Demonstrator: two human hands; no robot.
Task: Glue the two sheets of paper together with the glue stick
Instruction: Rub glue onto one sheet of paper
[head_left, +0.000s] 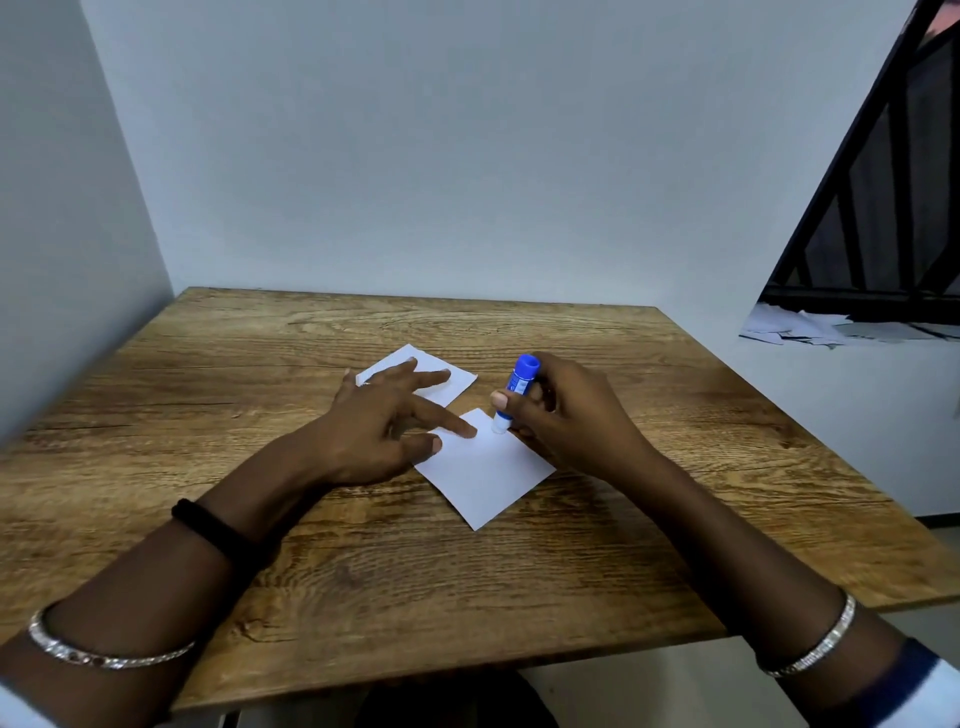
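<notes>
Grey walls (467, 156) back my brown wooden table (363, 571). On it, my left hand (374, 431) presses the white paper square (488, 478) with straight fingers. My right hand (566, 415) grips the blue glue stick (521, 382).

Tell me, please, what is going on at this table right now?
A person is gluing paper. The right hand grips a blue glue stick, its white tip down on the far corner of the nearer white paper sheet. The left hand steadies that sheet with straight fingertips, its other fingers reaching over the farther white paper sheet. Both sheets lie flat on the wooden table, not yet joined.
</notes>
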